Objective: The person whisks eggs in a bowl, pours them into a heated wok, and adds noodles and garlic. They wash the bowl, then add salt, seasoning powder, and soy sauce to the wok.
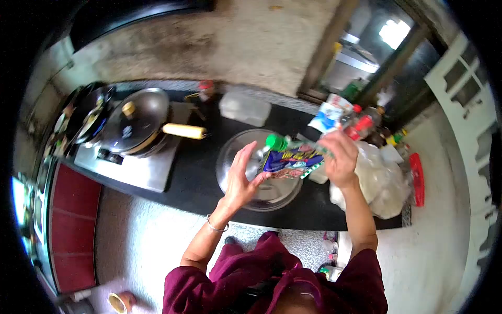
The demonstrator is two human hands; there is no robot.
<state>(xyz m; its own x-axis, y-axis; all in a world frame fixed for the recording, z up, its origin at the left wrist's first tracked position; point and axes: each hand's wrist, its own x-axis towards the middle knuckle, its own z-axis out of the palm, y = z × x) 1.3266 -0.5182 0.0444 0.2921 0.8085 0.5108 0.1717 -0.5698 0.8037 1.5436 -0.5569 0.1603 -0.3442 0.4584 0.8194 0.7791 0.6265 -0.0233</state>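
**Right hand pinches a blue, glossy printed packet above a wide, round, see-through basin**

The right hand (341, 157) grips the glossy packet (294, 159), blue with yellow lettering and a brownish picture along its lower edge, by its right end, fingers bent and closed on it. The left hand (238, 180) is loosely spread, fingers pointing up and well apart from the thumb, whose tip meets the packet's lower left corner; whether it bears any of the weight, I cannot tell. A thin silver-coloured bangle (217, 226) circles the left wrist.

The packet hangs over the wide, round, see-through basin (277, 198), which sits on a long black countertop (201, 159). Just above the packet's left end shows a bright green, round cap (276, 142); what it belongs to is mostly hidden.

Behind the basin lies a cloudy, rectangular plastic box (244, 109). To the right, beside the right forearm, slumps a bulging white plastic bag (384, 183), with a long red object (417, 179) next to it. A blue-and-white printed pouch (327, 118) stands near the wall. At the left, a dark pan with a pale yellow handle (184, 131) and a domed lid (141, 115) rests on a steel stove (154, 170).
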